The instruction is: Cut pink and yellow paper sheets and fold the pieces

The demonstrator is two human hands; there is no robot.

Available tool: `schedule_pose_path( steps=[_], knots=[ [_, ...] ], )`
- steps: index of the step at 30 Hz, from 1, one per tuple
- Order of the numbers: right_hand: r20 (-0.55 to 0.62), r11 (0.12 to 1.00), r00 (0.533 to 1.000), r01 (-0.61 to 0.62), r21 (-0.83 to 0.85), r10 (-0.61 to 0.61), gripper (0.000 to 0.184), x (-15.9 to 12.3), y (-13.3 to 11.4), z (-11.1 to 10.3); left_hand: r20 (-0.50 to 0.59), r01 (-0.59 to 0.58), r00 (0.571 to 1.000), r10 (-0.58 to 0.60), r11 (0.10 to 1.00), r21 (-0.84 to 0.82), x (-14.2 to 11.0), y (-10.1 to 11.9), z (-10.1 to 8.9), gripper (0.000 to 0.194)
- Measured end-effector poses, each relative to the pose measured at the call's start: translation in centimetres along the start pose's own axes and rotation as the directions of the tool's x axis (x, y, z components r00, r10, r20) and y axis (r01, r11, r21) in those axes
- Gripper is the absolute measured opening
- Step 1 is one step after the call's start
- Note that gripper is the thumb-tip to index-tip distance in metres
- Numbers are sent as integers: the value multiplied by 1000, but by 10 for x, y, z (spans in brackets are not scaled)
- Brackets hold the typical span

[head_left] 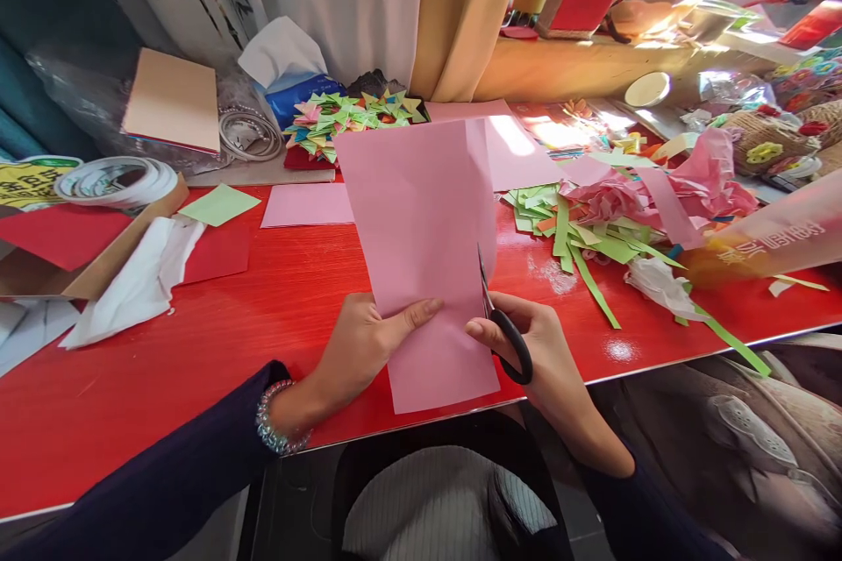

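Note:
A tall sheet of pink paper [421, 219] is held up over the front edge of the red table. My left hand [361, 342] grips it at the lower left, thumb on the near face and the other fingers hidden behind. My right hand [539, 351] is closed round the black handles of a pair of scissors [511, 346]. The blades point up and away along the right side of the paper, where a strip of the sheet curls back. How far the blades are apart is hard to see.
Green and pink paper scraps [592, 232] lie at the right beside a plastic bag [776, 232]. Folded paper stars [348, 123] are heaped at the back. More pink paper [306, 203] lies behind my left hand. A cardboard box [124, 241] with tape rolls [118, 180] stands at left.

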State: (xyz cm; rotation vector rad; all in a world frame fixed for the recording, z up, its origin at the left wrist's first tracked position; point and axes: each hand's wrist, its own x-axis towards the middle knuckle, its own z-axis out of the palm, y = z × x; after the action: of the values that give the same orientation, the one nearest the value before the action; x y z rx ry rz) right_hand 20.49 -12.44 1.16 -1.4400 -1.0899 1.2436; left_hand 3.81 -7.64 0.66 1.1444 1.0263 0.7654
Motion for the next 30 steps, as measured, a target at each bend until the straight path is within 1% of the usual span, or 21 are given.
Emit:
schedule_pose_path(
  steps=[4,7,11,16,23,26,30],
  knots=[
    [19,1000,1000,19,25,-19,34,1,1,-1,29,-7,1000,7,1000,-20,0,-1,0,25],
    [-9,1000,1000,30,11,-30,32,0,0,-1,12,-8,1000,8,1000,-5,-1,-1,1,23],
    [8,998,998,56,4,-56,33,0,0,-1,14,-7,1000,7,1000,18,-1,-1,2,25],
    [-8,996,997,75,-45,-76,33,2,-1,-1,8,-36,999,36,998,51,-1,-3,2,24],
    [-5,997,997,81,-17,-81,32,3,-3,-3,82,-85,994,78,994,76,-2,-6,2,20],
    [-8,996,996,83,-22,-84,31,4,-3,-4,85,-89,993,83,994,69,-2,-6,2,21],
    [17,992,991,129,10,-129,31,4,-5,-5,92,-69,994,64,996,57,-3,-6,3,23]
  ],
)
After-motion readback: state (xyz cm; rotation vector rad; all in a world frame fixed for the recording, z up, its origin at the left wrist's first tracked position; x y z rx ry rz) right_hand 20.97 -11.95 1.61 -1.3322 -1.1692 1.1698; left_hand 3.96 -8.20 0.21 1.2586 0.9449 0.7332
